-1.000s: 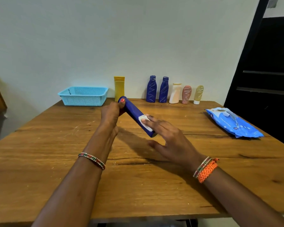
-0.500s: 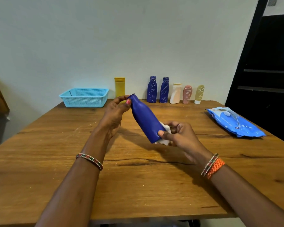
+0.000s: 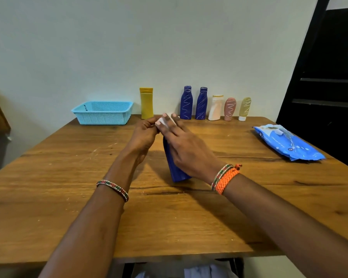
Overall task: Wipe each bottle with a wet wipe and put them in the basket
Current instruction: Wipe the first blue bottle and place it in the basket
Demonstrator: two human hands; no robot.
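The left hand (image 3: 144, 135) curls round the neck of a smooth, ribbed-looking blue bottle (image 3: 176, 167) held above the grainy wooden table (image 3: 68, 197). The right hand (image 3: 186, 149) presses a white wet wipe (image 3: 163, 121) against its top with straight fingers. Behind the bottle, a perforated turquoise basket (image 3: 102, 113) sits by the pale wall (image 3: 129, 47).

We have swung the blue bottle (image 3: 174, 167) from its slant to nearly upright, base toward the surface (image 3: 68, 177). Our right hand (image 3: 186, 149) has carried the wet wipe (image 3: 164, 122) from the bottle's base up to its top, meeting our left hand (image 3: 144, 135) there.
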